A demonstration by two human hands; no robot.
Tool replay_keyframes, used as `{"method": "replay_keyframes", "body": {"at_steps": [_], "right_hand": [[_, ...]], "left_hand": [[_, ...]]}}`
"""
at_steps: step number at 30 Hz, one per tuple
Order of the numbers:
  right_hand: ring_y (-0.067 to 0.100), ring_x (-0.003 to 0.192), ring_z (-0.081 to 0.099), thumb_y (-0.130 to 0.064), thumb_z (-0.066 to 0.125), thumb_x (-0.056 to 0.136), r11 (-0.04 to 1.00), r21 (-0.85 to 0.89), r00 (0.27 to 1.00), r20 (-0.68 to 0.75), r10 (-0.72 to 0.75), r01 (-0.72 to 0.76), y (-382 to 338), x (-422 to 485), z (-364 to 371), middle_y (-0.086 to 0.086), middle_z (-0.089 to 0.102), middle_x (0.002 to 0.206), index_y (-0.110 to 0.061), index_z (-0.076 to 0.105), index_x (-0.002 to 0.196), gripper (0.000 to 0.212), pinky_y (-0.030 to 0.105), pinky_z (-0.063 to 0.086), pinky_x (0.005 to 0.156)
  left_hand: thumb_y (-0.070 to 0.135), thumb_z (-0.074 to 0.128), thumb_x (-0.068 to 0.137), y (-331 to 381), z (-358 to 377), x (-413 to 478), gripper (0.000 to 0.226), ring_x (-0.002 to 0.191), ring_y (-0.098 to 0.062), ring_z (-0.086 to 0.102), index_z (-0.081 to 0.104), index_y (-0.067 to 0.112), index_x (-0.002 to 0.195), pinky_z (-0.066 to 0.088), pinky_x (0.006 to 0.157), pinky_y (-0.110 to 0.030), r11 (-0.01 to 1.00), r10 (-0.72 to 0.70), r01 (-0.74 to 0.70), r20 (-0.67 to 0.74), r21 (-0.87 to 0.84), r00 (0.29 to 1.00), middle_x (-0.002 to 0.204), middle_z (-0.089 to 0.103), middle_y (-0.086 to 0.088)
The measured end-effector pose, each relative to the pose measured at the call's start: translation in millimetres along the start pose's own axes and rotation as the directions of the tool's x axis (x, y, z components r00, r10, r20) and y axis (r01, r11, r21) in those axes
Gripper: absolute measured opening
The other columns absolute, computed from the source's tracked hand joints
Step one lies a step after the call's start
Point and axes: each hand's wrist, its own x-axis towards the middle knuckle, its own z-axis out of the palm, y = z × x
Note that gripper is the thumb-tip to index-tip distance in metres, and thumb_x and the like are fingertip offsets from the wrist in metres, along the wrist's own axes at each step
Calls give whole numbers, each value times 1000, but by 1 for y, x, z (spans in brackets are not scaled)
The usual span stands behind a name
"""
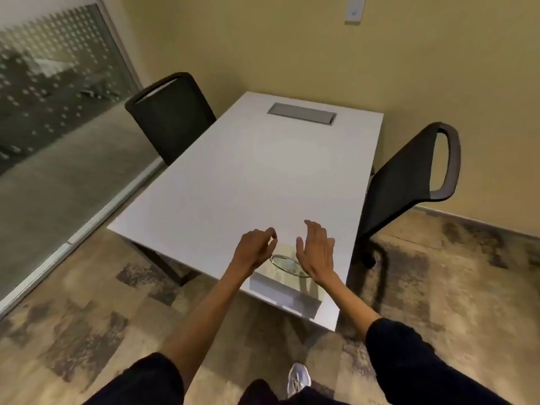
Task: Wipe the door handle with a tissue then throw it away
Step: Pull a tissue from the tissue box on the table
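Observation:
A pale tissue box (pixel 285 290) with an oval slot on top stands at the near edge of the white table (pixel 233 185). My left hand (pixel 257 247) hovers just left of the slot, fingers loosely curled, holding nothing. My right hand (pixel 317 251) hovers just right of the slot with fingers spread and empty. No loose tissue is visible. No door handle or bin is in view.
A black chair (pixel 171 115) stands at the table's left side and another black chair (pixel 409 182) at its right. A grey cable hatch (pixel 301 113) sits at the table's far end. A frosted glass wall (pixel 52 83) runs along the left. Patterned carpet surrounds the table.

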Motion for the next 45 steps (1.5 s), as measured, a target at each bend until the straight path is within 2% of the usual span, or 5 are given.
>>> {"method": "replay_keyframes", "body": {"at_steps": [6,12,28,36,45], "right_hand": [[25,124,49,-30,46,96,997,-14,994,86,72,-71,11,-19,19,7,50,140,-15,44,138,44,44,36,104],[27,122,50,-28,47,96,989,25,974,182,136,-143,11,-30,37,10,52,137,-12,46,136,43,43,43,103],[24,102,58,-28,47,100,966,37,955,163,246,-255,-5,-36,63,8,63,117,-12,60,118,27,41,50,90],[24,88,62,-16,54,95,955,92,957,101,273,-282,-3,-26,59,9,70,97,-11,68,100,16,43,53,79],[24,96,56,-23,45,99,964,72,965,78,249,-255,-7,-20,51,10,60,110,-11,55,105,17,43,50,86]], "left_hand": [[33,58,98,-6,32,7,31,97,-27,68,61,13,121,45,83,-26,998,36,-27,166,-55,985,105,74,-10],[24,55,98,-13,54,16,40,118,-27,62,55,13,136,47,98,-34,990,128,-104,298,-93,946,131,65,-9],[23,48,103,-38,74,30,29,99,-27,62,70,8,113,50,84,-36,961,264,-216,347,-171,900,107,67,-12],[21,43,104,-43,69,34,22,86,-31,63,58,5,104,42,69,-36,949,293,-236,309,-208,905,96,69,-13],[20,46,103,-44,55,44,18,86,-31,65,56,7,109,42,68,-33,909,372,-305,221,-286,901,98,72,-13]]}}
